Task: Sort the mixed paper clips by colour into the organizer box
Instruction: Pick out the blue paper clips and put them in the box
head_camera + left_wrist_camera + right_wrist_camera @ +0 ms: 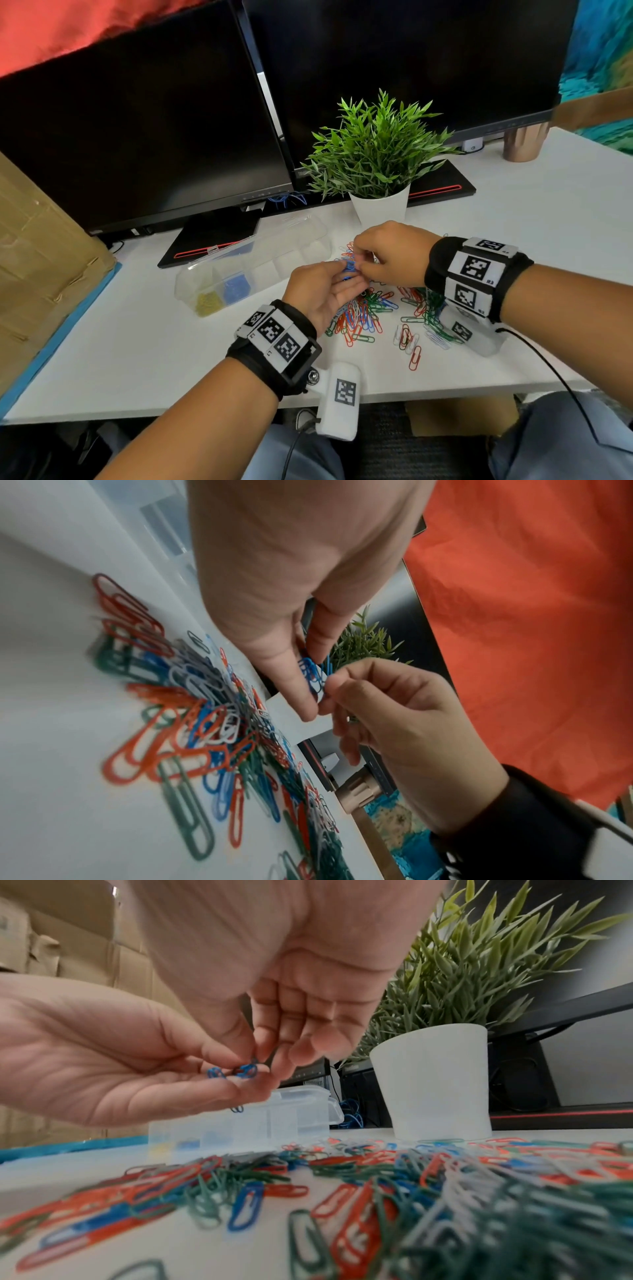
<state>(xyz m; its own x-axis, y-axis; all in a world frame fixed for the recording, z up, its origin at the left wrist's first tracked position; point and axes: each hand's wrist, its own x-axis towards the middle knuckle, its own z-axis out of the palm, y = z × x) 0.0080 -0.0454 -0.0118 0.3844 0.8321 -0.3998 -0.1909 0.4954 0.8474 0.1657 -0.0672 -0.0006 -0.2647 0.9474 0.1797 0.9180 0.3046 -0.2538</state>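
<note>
Head view: left hand is cupping blue clips above the pile; organizer box is lying to its left, nearer than to the right hand. Left wrist: thumb and fingers are pinching clips. Right wrist: right fingertips are nipping one clip.

A white desk carries two dark monitors, a potted plant and cardboard boxes at its left.

Head camera looks down over the desk. Both wrist cameras sit low and close, sharing the paper clip pile.
</note>
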